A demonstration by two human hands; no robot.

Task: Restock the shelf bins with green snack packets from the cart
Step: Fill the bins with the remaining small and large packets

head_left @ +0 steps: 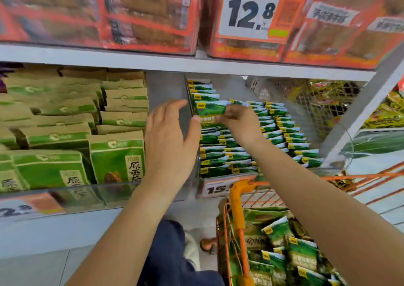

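Blurred red packs (153,12) above; cart (238,231) cut off at bottom edge.

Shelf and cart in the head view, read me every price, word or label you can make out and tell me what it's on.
"12.8": white price sign on the top shelf's red packs.
"15.": cut-off price tag on the clear bin front, behind the cart handle.
"原香": large green bag, left bin.
Small green packets, yellow tags: too blurred.
Lower-left tag: blurred.

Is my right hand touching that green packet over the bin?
Touching. The head view shows the right hand pinching the green packet at its right end, fingers curled over its edge above the bin.
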